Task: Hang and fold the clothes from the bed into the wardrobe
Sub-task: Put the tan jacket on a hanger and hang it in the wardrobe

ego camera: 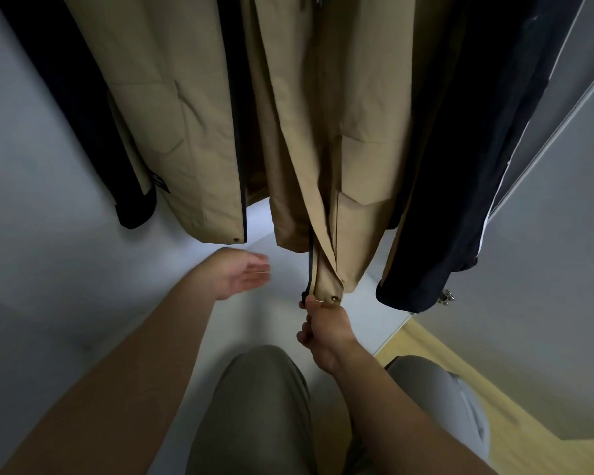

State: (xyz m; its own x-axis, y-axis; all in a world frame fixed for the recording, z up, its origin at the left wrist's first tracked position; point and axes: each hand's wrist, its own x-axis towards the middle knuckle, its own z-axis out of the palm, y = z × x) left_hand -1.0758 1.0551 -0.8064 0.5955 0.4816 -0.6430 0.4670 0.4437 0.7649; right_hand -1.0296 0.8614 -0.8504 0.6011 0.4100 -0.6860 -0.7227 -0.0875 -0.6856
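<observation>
As right hand (324, 329) pinches coat hem (330, 286), left hand (236, 274) seemingly slack

Tops of the tan coat (323, 97) and the dark jacket (443, 200) run off the upper edge. The left grip (237, 272) is smeared with blur. The right grip (326, 327) hides its own fingertips at the coat hem. That little label (161, 182)? Too small to read.

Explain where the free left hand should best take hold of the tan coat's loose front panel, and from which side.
Pinch its bottom corner, beside the snap, coming from below. The panel hangs straight with its dark-trimmed edge free, close to the open left hand. That would probably mirror the pinch of the right hand on the other corner.
</observation>
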